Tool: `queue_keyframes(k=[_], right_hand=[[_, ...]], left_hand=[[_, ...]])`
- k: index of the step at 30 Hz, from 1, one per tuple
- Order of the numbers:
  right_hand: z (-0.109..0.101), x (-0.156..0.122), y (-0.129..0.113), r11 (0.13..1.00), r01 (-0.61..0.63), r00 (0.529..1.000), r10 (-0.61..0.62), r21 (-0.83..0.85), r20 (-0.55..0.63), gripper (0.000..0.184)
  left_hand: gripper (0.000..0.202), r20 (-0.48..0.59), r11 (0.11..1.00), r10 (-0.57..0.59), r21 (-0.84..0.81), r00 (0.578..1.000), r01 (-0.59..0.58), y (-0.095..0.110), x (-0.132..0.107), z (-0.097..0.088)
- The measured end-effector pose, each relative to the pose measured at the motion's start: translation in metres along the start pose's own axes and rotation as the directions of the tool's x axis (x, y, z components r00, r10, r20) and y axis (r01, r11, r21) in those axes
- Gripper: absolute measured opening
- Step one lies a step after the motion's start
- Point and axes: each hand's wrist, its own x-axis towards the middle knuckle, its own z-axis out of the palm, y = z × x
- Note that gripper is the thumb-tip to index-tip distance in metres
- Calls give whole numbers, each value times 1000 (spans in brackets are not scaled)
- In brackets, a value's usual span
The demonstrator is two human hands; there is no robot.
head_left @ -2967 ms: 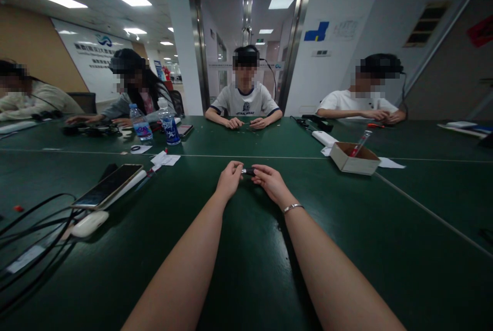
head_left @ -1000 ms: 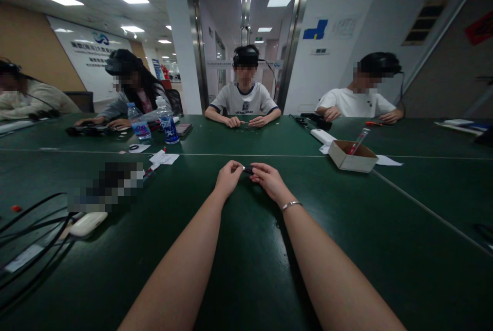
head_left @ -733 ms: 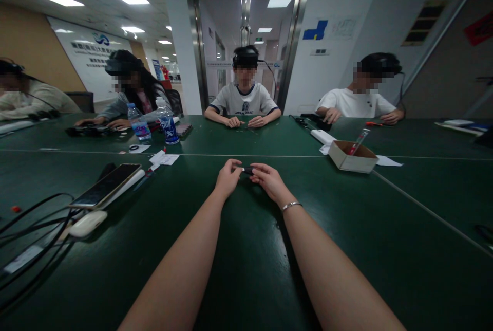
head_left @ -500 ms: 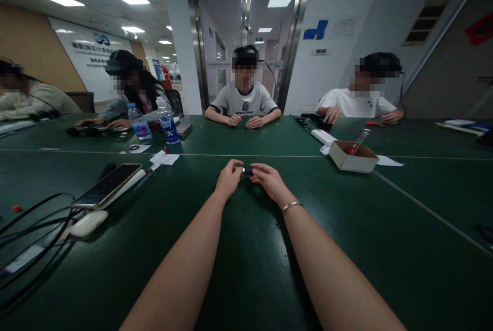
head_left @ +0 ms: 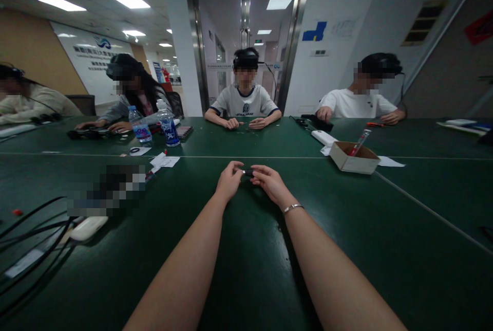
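Note:
A small black object with a silver end is held level between my two hands, just above or on the green table; which of these I cannot tell. My left hand pinches its silver end between thumb and fingers. From the other side, my right hand grips the black part with thumb and fingertips. The object is too small and partly covered by fingers to tell its kind. A silver bracelet circles my right wrist.
An open box with a tube inside stands to the right. On the left lie cables, a white rounded device and paper slips. Two bottles stand beyond them. Several people sit around the table, one directly opposite.
My hands keep almost the same place and hold on the small black object. The view has shifted very slightly. The hands of the person opposite have moved a little.

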Motion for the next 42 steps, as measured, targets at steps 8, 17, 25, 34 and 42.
queue_keyframes(k=[8, 17, 25, 34, 42], right_hand=[[0, 1, 1, 1000, 1, 1000, -1, 4, 0, 21], [1, 2, 1, 1000, -7, 1000, 7, 5, -8, 20], [1, 2, 0, 1000, -4, 1000, 4, 5, 0, 21], [0, 1, -1, 1000, -6, 1000, 6, -7, 0, 21], [0, 2, 0, 1000, -4, 1000, 4, 1, 5, 21]], left_hand=[[26, 8, 1000, -1, 14, 1000, 1, 5, -2, -1], [24, 26, 1000, 14, 21, 1000, -15, 0, 1, 0], [25, 32, 999, 16, 27, 999, -17, 0, 0, -1], [25, 48, 1000, 18, 18, 999, -19, -2, 1, 0], [25, 43, 1000, 15, 19, 999, -16, 0, 0, 0]])
